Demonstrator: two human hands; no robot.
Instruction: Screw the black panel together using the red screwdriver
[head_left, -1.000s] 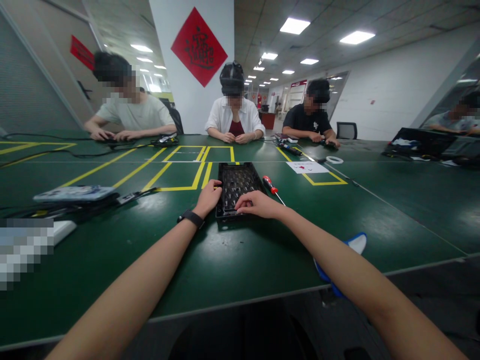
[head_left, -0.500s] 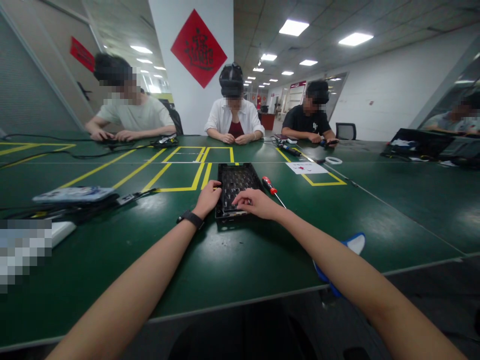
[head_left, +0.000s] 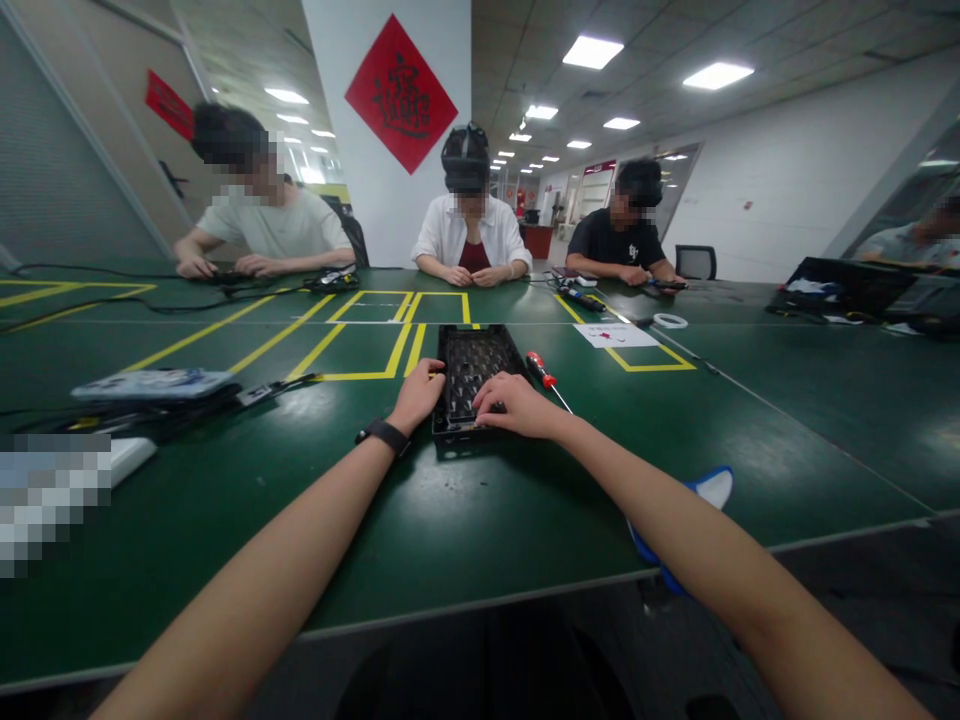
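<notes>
A black gridded keyboard frame (head_left: 474,365) lies on the green table (head_left: 480,520) in front of me. My left hand (head_left: 417,396), with a black watch on the wrist, grips the frame's near left edge, fingers curled on it. My right hand (head_left: 516,405) rests on the frame's near right part, fingers bent down onto the grid; what they pinch, if anything, is too small to see. A red-handled screwdriver (head_left: 543,376) lies just right of the frame, beyond my right hand.
Three people sit across the table, hands on their own work. A flat grey-blue device (head_left: 154,384) with cables lies at the left. A white sheet (head_left: 625,335) and tape roll (head_left: 669,321) lie at the right. A blue and white object (head_left: 705,495) sits under my right forearm.
My right hand has crept slightly forward over the frame's near right corner. The left hand has stayed on the frame's edge.
</notes>
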